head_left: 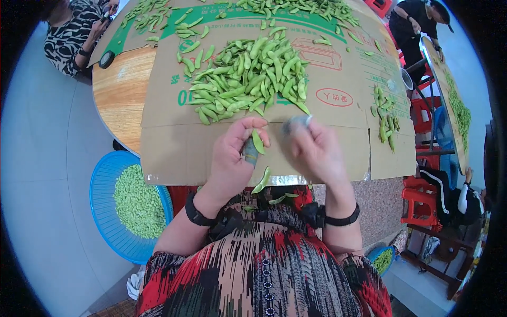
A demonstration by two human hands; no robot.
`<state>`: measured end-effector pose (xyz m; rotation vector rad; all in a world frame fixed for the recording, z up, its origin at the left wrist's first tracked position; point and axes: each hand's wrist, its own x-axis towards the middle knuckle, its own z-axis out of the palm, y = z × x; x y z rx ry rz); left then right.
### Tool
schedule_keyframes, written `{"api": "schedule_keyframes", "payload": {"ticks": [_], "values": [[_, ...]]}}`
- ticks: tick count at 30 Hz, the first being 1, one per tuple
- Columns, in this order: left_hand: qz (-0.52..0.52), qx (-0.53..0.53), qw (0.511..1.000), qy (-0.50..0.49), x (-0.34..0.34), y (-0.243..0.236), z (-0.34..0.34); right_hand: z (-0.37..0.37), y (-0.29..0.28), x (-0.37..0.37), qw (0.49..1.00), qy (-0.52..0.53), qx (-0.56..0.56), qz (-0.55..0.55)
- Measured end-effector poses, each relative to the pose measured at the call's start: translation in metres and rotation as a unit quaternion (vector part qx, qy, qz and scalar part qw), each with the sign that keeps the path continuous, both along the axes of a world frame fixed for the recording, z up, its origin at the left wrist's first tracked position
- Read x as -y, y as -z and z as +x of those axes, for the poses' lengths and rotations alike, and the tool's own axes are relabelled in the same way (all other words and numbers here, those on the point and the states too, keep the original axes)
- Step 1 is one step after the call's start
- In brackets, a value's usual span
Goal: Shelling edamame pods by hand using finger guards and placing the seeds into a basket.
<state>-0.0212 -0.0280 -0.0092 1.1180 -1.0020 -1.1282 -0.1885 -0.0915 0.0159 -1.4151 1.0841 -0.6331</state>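
Hand, left (237,151): pinching one green pod (258,141), fingers curled.
Hand, right (320,151): three o'clock, half-curled, blurred; cannot tell its grip.
Blue basket (104,216): eight o'clock, shelled beans (138,201) inside.
Pod pile (253,74): twelve o'clock, on cardboard (174,150) over the surface (121,87).

The light is bright, the right hand (318,149) blurred.

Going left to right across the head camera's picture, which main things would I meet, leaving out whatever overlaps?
Blue plastic basket → left hand's fingers → right hand's fingers → small cluster of green pods → lower red plastic stool.
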Motion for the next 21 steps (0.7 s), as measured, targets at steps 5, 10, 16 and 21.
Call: {"api": "schedule_keyframes", "payload": {"ticks": [5, 10, 16, 21], "values": [[-0.120, 0.277, 0.932, 0.201, -0.006, -0.014, -0.010, 0.000, 0.011, 0.022, 0.870, 0.079, -0.375, -0.310], [-0.143, 0.366, 0.918, 0.058, 0.000, -0.016, -0.011, -0.002, 0.010, 0.000, 0.924, 0.036, -0.249, -0.289], [-0.078, 0.361, 0.928, 0.041, 0.000, -0.011, -0.003, -0.005, -0.003, -0.015, 0.992, -0.022, 0.120, 0.044], [0.020, -0.080, 0.996, 0.023, 0.008, -0.002, 0.001, -0.002, 0.002, -0.021, 0.967, -0.110, 0.182, 0.141]]}}
